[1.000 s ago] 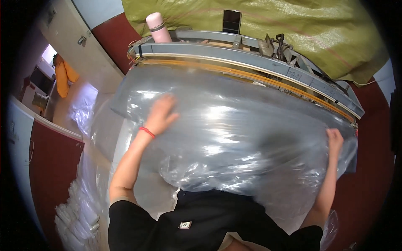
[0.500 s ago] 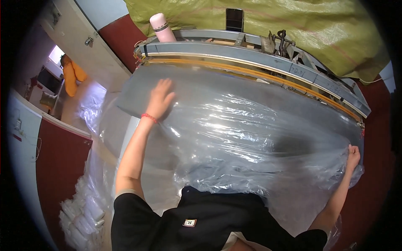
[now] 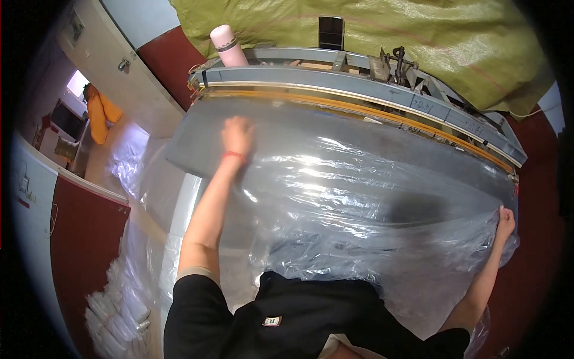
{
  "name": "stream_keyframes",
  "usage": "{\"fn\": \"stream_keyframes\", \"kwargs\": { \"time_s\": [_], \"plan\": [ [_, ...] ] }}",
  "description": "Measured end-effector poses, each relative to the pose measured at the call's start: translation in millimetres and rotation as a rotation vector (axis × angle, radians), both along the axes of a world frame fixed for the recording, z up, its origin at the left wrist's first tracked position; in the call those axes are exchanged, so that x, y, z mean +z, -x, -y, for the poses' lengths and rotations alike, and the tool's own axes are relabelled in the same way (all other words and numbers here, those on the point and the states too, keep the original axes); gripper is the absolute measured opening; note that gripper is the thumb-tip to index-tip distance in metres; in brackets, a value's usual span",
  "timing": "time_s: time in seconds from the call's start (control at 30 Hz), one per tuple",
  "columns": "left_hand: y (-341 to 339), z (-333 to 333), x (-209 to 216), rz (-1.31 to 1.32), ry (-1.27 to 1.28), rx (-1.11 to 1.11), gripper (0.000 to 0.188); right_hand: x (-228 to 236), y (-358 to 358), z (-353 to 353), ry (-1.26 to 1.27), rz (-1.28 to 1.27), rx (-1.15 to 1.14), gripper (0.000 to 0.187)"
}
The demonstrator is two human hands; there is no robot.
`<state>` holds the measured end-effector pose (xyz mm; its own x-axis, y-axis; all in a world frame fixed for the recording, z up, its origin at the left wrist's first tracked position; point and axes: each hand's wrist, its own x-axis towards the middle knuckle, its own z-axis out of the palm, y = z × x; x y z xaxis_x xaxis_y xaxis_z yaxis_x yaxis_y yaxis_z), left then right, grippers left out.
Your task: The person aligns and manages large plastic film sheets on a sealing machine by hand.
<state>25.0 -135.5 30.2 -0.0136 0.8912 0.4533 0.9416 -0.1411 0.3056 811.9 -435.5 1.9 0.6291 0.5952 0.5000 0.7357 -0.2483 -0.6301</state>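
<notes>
A wide sheet of clear plastic film (image 3: 335,179) is spread over the grey tabletop (image 3: 203,125) and hangs in wrinkles toward my body. At the right end, my right hand (image 3: 506,222) pinches the film's edge and pulls it into taut creases. My left hand (image 3: 238,136), with a red bracelet at its wrist, is over the left part of the tabletop, by the film. Motion smears its fingers, so I cannot tell whether they grip anything.
Beyond the tabletop runs a long grey metal frame (image 3: 311,76) with an orange-yellow strip (image 3: 335,103). A pink bottle (image 3: 229,48), a dark phone-like slab (image 3: 331,33) and a metal clamp (image 3: 399,66) are along it. Bundled plastic (image 3: 116,311) lies at lower left, near a door (image 3: 128,72).
My left hand has shifted slightly right, and its spread fingers have drawn in and blurred. My right hand still holds the film's edge at nearly the same place.
</notes>
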Motion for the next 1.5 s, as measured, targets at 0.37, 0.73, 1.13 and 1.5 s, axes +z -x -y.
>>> {"fn": "stream_keyframes", "kwargs": {
  "time_s": [0.37,0.73,1.13,1.5],
  "plan": [
    [2.1,-92.8,-20.4,0.631,-0.427,0.112,0.018,-5.5,28.0,-130.9,-0.37,-0.096,-0.04,0.019],
    [5.9,-119.1,-13.7,0.927,-0.268,0.082,0.014,5.0,39.0,-167.7,-0.387,-0.275,-0.112,0.021],
    [5.2,-87.8,16.0,0.9,-0.094,-0.044,0.013,72.8,100.2,-126.2,-0.51,-0.128,-0.046,0.019],
    [19.1,139.9,4.9,0.508,-0.168,-0.158,0.012,-201.5,63.0,204.7,-0.267,-0.394,-0.685,0.036]
  ]
}}
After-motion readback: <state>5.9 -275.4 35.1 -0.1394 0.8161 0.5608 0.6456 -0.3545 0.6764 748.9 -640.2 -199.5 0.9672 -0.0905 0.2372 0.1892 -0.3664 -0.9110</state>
